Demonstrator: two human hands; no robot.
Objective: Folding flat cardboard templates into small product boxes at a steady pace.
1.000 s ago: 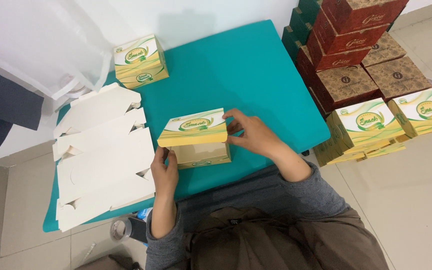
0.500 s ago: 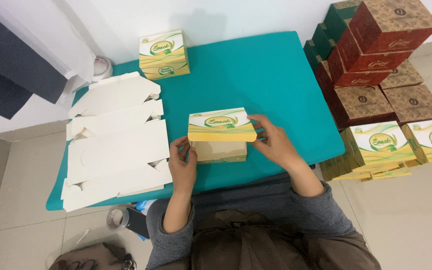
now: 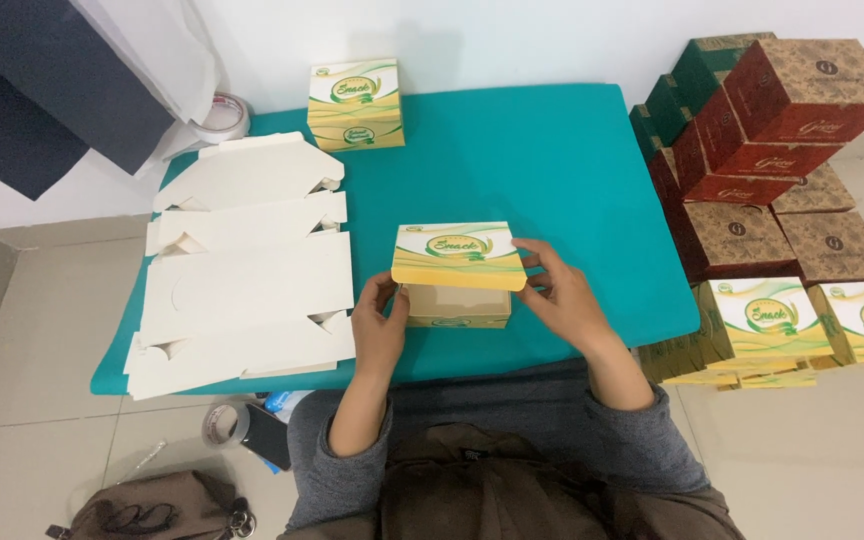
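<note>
Near the centre of the frame, on the front part of the teal table (image 3: 552, 150): a yellow-and-green snack box (image 3: 455, 272), lid raised and tilted over its open body. Left hand (image 3: 380, 325) curled against the box's left side, fingers (image 3: 389, 290) touching the lid's lower left corner; right hand (image 3: 562, 290) pinching the lid's right edge, fingertips closed on the card. Left of the box, flat white box blanks (image 3: 242, 260); at upper centre, a second closed snack box (image 3: 355, 104).

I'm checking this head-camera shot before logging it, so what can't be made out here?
- Inside of the yellow-and-green box: hidden by its lid.
- Left hand and right hand: fingertips partly hidden behind the box.
- Flat white cardboard blanks: overlapping, count unclear.
- Brown bag: cut off by the bottom edge.
</note>
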